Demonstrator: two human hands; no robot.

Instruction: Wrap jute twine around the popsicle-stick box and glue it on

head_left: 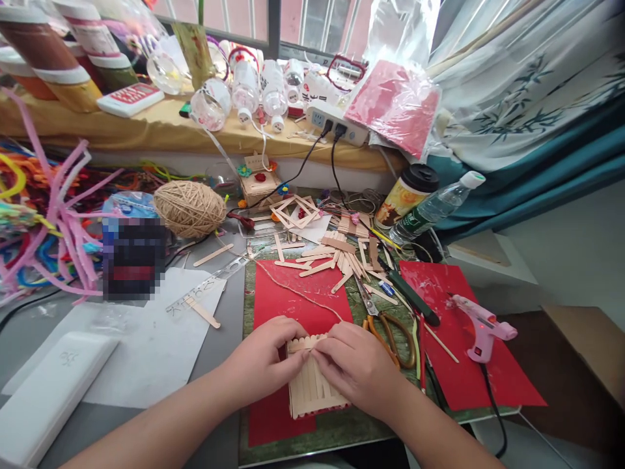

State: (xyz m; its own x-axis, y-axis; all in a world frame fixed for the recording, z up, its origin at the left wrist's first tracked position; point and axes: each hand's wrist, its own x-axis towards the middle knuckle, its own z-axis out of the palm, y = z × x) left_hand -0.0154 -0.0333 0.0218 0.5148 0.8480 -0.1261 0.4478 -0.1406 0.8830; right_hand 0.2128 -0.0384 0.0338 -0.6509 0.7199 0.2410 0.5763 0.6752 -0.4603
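Bracing the craft-stick box [308,387] over the red card [273,306], left hand [271,352] grips its edge; right hand [360,365] maybe pinches twine [303,292], hard to tell. I'd keep pressure light, even.

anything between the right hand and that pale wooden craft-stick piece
Nothing visible: the right hand touches the upper part of the pale rectangular wooden craft-stick piece. Thin brown twine reaches that hand from the far side.
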